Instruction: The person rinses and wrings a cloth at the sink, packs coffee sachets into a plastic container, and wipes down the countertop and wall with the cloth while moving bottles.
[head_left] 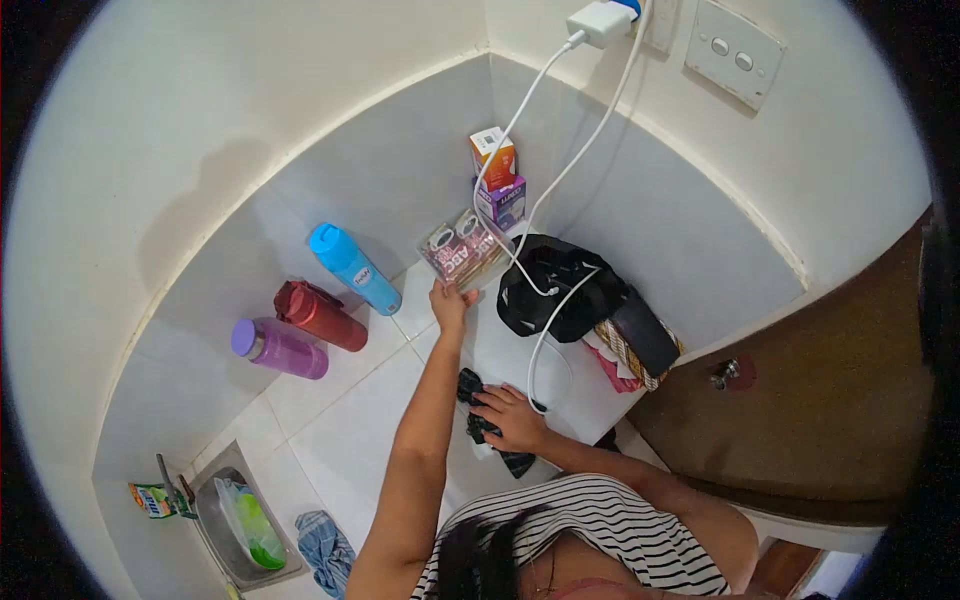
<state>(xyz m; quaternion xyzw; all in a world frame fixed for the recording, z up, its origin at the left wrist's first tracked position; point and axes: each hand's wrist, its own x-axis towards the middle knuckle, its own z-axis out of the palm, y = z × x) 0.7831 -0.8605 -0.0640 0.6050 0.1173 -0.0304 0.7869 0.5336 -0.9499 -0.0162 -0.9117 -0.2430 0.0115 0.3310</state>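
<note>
My left hand (pixel 449 302) reaches far across the white tiled counter (pixel 350 430) and grips the near edge of a clear packet with pink lettering (pixel 462 246), which leans near the corner. My right hand (pixel 512 417) lies close to my body, fingers curled over a dark patterned cloth (pixel 470 385) on the counter. A white charging cable (pixel 545 340) loops down from the wall plug (pixel 600 20) and ends beside my right hand.
A blue bottle (pixel 352 268), a red bottle (pixel 320 315) and a purple bottle (pixel 280 348) stand along the left wall. Two small boxes (pixel 497 175) are stacked in the corner. A black bag (pixel 560 285) and folded items sit to the right. A sink (pixel 235 520) is at lower left, a brown door (pixel 830 400) at right.
</note>
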